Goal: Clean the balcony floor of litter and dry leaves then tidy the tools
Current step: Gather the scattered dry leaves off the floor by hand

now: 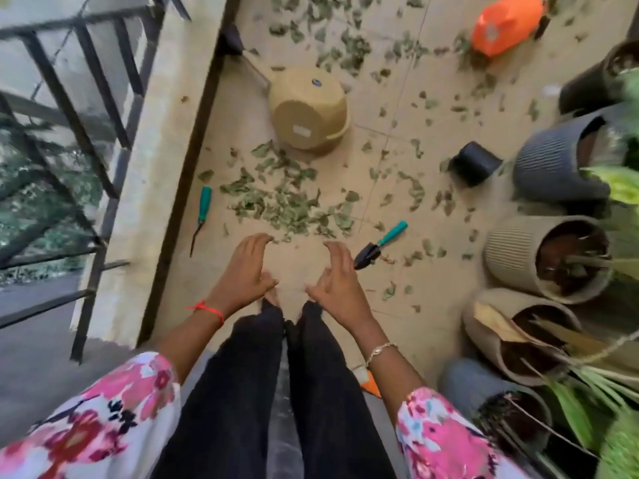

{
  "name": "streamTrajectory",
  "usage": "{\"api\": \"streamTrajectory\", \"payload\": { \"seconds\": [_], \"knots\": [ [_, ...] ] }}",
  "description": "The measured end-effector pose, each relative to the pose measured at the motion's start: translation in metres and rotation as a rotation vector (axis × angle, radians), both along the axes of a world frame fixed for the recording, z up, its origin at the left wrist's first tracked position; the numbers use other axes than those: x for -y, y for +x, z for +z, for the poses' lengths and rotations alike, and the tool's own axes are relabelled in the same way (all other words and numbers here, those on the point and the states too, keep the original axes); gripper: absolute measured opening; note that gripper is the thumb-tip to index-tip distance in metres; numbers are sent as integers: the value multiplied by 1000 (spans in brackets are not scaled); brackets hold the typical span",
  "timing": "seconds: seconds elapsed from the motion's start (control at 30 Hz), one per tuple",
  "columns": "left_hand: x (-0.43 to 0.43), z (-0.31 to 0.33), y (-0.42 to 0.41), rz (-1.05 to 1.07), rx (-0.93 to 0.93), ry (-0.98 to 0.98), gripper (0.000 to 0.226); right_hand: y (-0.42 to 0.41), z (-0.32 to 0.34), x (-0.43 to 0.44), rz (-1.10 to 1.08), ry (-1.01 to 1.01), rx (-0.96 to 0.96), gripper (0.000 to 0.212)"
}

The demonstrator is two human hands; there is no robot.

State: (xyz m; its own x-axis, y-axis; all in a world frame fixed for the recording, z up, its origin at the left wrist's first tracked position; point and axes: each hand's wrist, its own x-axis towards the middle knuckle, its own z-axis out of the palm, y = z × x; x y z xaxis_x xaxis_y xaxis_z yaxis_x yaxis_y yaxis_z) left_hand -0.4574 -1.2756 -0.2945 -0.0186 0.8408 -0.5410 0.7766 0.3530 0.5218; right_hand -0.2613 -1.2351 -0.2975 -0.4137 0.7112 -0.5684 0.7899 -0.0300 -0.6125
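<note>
Empty, fingers loosely spread, the left hand [247, 267] and right hand [337, 278] hover near piled dry leaves [287, 202], a tipped tan bucket [307, 108] beyond, soil-filled pots [508, 250] at right.

Blurry dry leaves [349, 46] near top edge

Dry leaves [287, 198] litter the balcony floor [224, 133], heaped mid-floor, with a teal-handled trowel [377, 245] flat beside the heap and a teal-handled weeder [200, 216] near the railing-side edge.

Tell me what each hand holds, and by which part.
Nothing. The left hand and right hand are both empty, fingers loosely curved, near the leaves.
</note>
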Motion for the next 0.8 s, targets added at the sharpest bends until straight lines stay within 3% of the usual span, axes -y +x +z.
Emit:
{"api": "streamTrajectory", "payload": {
  "seconds": [0.07,0.23,0.37,0.5,0.63,0.8],
  "knots": [
    [-2,-54,-6,-1,15,11,65,-4,-55,-6,166,56,57,87],
    [-1,-213,-34,-135,28,40,84,-26,-209,-3,487,142,138,89],
    [0,-329,-60,-165,41,73,112,-43,-340,9,400,279,167,96],
    [7,-418,-74,-120,96,264,102,-59,-451,12,366,501,180,93],
    [3,-461,-79,1,179,436,87,-76,-492,8,319,761,115,83],
    [-12,-480,-86,98,230,554,63,-93,-492,0,98,756,187,87]
  ]
}}
